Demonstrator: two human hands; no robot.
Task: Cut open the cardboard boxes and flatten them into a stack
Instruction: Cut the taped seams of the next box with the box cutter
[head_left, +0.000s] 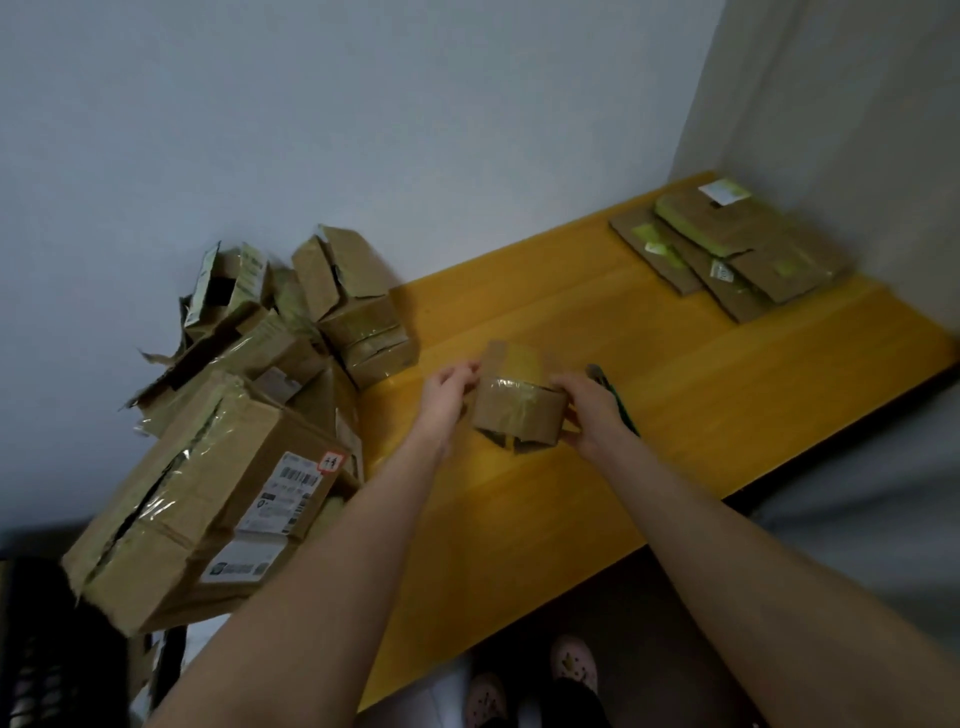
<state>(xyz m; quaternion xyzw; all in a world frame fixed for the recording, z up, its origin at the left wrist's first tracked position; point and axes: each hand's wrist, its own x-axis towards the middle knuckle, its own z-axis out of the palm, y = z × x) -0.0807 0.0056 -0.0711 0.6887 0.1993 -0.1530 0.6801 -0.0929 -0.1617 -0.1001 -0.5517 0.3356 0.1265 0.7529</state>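
The table (727, 395) is glowing yellow-orange. At its middle the small box (514, 410) is showing brown; at its far right corner the flattened stack (737, 244) is showing brown with lime-green patches; off its left end the big box (197, 499) is wearing a white barcoded label (288, 493).

1. Centre frame: the person's left hand (447, 395) and right hand (592, 410) are bare, as are both forearms down to the lower edge.
2. Bottom centre: a pair of pale pink clog-style shoes (574, 662), their rounded toes dotted with small decorations.
3. Just below the shoes: dark trouser legs (569, 701), detail lost to blur.
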